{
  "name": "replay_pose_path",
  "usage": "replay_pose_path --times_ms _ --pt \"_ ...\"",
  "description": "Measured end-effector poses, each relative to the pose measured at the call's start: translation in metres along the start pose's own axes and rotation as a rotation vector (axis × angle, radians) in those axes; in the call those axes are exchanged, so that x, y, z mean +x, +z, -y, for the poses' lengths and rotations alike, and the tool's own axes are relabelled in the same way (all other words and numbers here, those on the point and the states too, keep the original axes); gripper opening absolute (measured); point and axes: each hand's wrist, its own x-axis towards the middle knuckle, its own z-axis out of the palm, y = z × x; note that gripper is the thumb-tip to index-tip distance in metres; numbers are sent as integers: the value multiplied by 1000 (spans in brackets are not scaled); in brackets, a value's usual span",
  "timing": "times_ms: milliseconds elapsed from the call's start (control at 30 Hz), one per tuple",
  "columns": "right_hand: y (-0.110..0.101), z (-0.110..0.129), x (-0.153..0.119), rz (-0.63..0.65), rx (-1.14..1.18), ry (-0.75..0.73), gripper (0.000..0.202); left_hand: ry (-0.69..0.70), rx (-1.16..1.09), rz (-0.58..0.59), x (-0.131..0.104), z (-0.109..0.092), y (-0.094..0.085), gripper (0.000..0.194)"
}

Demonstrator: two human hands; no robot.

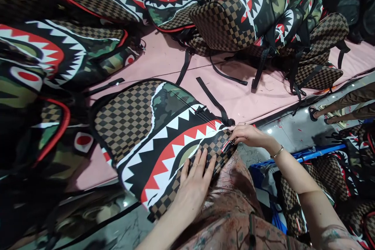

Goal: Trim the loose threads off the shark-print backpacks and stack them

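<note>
A backpack (pixel 125 113) lies flat on the pink table surface in front of me, its front facing up. It has brown check panels, a green camouflage panel and a printed shark mouth with red and white teeth. My left hand (pixel 195 181) rests on the lower check panel, fingers spread and palm down. At the bag's right edge, my right hand (pixel 247 136) has its fingers closed in a pinch, beside a small red-and-white tab (pixel 226 145). Something small and dark shows under those fingertips; its kind is unclear. A black strap (pixel 212 99) extends from the bag's far side.
More shark-print backpacks (pixel 225 23) are heaped along the table's far side, with others (pixel 52 50) at left. The pink table (pixel 164 56) carries loose straps and thread bits. Below right, a blue crate (pixel 310 154) holds backpacks. Another person's legs (pixel 345 103) stand beyond.
</note>
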Motion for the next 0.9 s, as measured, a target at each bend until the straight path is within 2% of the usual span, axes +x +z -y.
replay_pose_path --times_ms 167,367,433,500,567,633,733,900 --pt "4 4 -5 -31 29 -8 17 8 -5 -31 -2 1 -1 65" --pt "18 13 -11 -103 249 32 15 33 12 -42 -8 3 -3 61" --pt "18 11 -14 -130 317 117 14 40 24 -41 -10 3 -3 61" --pt "12 5 -18 -135 338 274 14 48 23 -46 -12 4 -2 62" --pt "5 -4 -22 -113 294 434 13 44 13 -58 -13 4 -1 64" --pt "-3 -12 -25 -83 237 519 11 36 7 -62 -14 4 -1 64" --pt "-12 -19 -24 -22 220 526 12 30 -1 -67 -13 3 -4 60" --pt "-22 -18 -13 82 251 493 14 -31 -90 -38 -13 1 -4 54"
